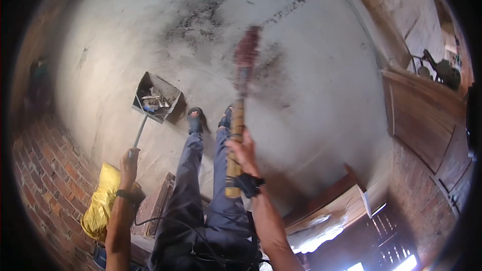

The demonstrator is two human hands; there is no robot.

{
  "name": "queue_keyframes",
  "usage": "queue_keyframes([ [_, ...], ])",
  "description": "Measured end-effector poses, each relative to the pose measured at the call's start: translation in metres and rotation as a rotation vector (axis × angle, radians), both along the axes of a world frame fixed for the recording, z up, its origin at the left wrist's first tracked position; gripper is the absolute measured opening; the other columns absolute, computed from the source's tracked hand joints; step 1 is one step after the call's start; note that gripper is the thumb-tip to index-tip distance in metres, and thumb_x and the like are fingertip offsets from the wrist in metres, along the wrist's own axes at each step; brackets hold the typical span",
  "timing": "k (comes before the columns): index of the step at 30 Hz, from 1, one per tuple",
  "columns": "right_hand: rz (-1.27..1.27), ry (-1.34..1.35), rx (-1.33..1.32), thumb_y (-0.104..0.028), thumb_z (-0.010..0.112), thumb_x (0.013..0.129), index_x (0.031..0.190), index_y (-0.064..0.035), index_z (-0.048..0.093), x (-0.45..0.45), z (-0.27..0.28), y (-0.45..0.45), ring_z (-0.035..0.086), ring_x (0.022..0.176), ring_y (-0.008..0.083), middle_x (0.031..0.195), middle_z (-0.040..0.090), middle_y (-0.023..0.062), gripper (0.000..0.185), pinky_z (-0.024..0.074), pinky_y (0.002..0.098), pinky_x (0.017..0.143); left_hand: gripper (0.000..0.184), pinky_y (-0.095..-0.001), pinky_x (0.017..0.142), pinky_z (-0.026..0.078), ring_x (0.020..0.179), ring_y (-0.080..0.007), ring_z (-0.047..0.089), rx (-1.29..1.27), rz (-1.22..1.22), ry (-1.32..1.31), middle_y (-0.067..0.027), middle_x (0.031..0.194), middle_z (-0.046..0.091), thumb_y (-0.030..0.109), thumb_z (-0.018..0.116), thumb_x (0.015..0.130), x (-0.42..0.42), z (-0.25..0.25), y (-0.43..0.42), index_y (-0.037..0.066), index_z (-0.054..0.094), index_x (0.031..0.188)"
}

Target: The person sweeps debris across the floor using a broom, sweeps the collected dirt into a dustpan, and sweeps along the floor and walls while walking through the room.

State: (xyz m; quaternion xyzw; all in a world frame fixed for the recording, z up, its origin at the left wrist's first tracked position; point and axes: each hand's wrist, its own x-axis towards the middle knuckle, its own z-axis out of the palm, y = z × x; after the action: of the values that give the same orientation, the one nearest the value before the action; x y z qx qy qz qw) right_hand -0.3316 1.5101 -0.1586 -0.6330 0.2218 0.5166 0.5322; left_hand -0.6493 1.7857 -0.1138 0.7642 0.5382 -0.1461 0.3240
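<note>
- Red-brown bristles top the long broom with a yellow-brown, dark-banded handle (246, 52); its long axis runs nearly upright through the centre of the frame, the bristle end above and leaning slightly right.
- The right hand (244, 151) is closed around the banded handle and is the nearer hand to the bristles, which lie straight ahead of it, beyond the dark open-toed footwear (195, 120).
- The left hand (129, 166), left of centre and low in the frame, grips the far end of the handle of the grey boxy dustpan (142, 89).
- That dustpan sits on the pale grey floor (326, 85), left of the feet; its handle slants up and slightly right from the left hand. The bristles lie above and to the right of it, well apart.
- Dark scattered debris (197, 22) spreads at upper centre, up and left of the bristles; a smaller dark patch (272, 65) lies just to their right.
- Blur hides the bristle tips, so whether they touch the floor cannot be told. The mixed scraps (158, 100) inside the dustpan are too small to name. The left forearm partly covers the shiny yellow bag (103, 203).
</note>
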Motion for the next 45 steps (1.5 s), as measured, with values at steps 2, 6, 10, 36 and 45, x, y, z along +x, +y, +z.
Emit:
queue_keyframes([
  [2, -0.024, -0.081, -0.174, -0.001, 0.07, 0.075, 0.129, -0.0081, 0.052, 0.024, -0.018, -0.042, 0.06, 0.061, 0.0117, 0.085, 0.061, 0.0026, 0.057, 0.0521, 0.029, 0.053, 0.026, -0.0343, 0.064, 0.047, 0.07, -0.0136, 0.054, -0.023, 0.036, 0.007, -0.01, 0.074, 0.06, 0.021, 0.056, 0.103, 0.001, 0.001, 0.01, -0.001, 0.07, 0.102],
  [6, -0.011, -0.277, -0.399, -0.001, 0.068, 0.074, 0.117, -0.0011, 0.055, 0.123, -0.07, -0.117, 0.059, 0.054, 0.0158, 0.073, 0.06, 0.0047, 0.046, 0.0494, 0.0315, 0.048, 0.014, -0.0299, 0.063, 0.044, 0.071, -0.0083, 0.049, -0.003, 0.07, -0.031, -0.0008, 0.075, 0.055, 0.012, 0.063, 0.101, 0.007, -0.002, 0.016, -0.001, 0.068, 0.099],
  [10, 0.284, -0.341, -0.569, -0.017, 0.07, 0.076, 0.082, -0.0007, 0.063, 0.24, -0.138, -0.166, 0.062, 0.051, 0.0199, 0.063, 0.063, 0.0086, 0.018, 0.0521, 0.0341, 0.05, 0.016, -0.0324, 0.076, 0.049, 0.086, -0.0132, 0.06, -0.022, 0.089, -0.008, -0.007, 0.088, 0.068, 0.01, 0.057, 0.103, 0.012, 0.0, 0.016, -0.002, 0.068, 0.103],
  [36, 0.708, -0.795, -0.628, -0.012, 0.07, 0.077, 0.135, 0.0072, 0.046, 0.27, -0.142, -0.018, 0.068, 0.073, 0.0269, 0.086, 0.068, 0.0181, 0.066, 0.056, 0.0391, 0.064, 0.013, -0.0348, 0.067, 0.051, 0.073, -0.0172, 0.065, -0.007, 0.074, -0.011, -0.0188, 0.08, 0.068, 0.01, 0.06, 0.098, 0.026, 0.003, 0.022, 0.001, 0.068, 0.104],
  [45, 0.907, -0.502, -0.439, -0.009, 0.071, 0.077, 0.157, 0.0013, 0.018, 0.065, -0.128, 0.01, 0.066, 0.06, 0.0212, 0.079, 0.066, 0.0164, 0.096, 0.0561, 0.036, 0.055, 0.014, -0.037, 0.072, 0.051, 0.081, -0.0249, 0.071, 0.002, 0.068, -0.02, -0.0219, 0.088, 0.068, 0.003, 0.061, 0.094, 0.019, 0.002, 0.028, 0.001, 0.068, 0.106],
])
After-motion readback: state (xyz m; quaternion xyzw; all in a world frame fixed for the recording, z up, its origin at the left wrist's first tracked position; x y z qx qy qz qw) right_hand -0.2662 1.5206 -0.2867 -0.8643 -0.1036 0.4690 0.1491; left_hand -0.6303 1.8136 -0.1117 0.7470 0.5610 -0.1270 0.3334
